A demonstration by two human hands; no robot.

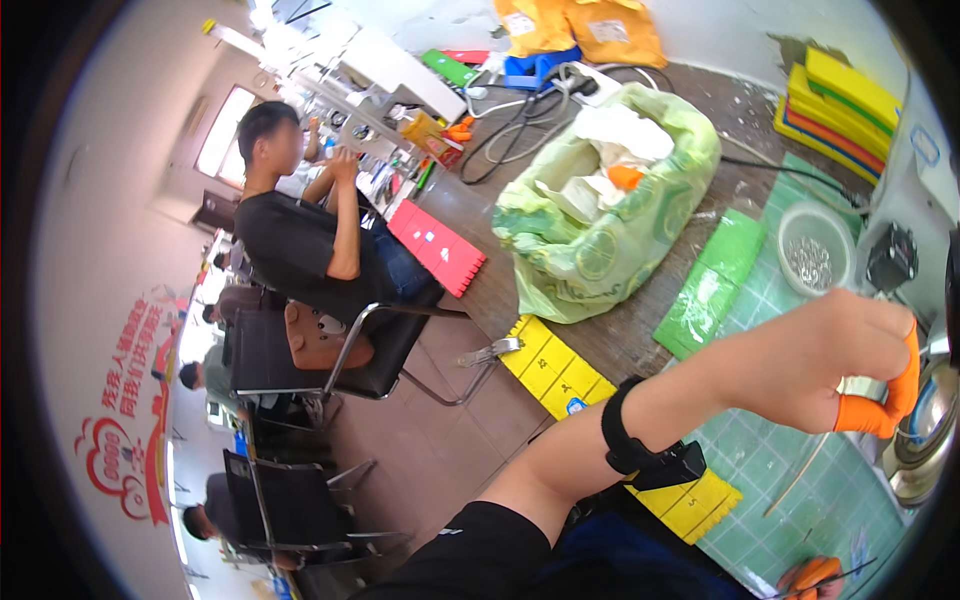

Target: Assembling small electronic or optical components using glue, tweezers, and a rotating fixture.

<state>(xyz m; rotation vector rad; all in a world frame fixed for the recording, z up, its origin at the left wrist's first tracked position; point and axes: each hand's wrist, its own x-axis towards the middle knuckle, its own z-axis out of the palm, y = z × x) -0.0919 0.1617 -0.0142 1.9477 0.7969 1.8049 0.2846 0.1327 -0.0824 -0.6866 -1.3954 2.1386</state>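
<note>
My left hand (862, 355) reaches across the green gridded cutting mat (745, 470) at the right, with orange covers on its thumb and index finger. Those fingers curl together beside shiny metal bowls (925, 445); anything between them is too small to make out. A black strap with a small box (655, 460) is around my left forearm. At the lower right edge, my right hand (815, 577), also with orange finger covers, is partly cut off and closed around a thin dark tool (858, 570). A thin wooden stick (795, 475) lies on the mat between the hands.
A white tub of small metal pieces (815, 250) stands beyond my left hand. A green packet (710, 285) and a lemon-patterned bag with paper (610, 225) are near it. Yellow strips (560, 370) line the table edge. A person (310, 215) sits at the left.
</note>
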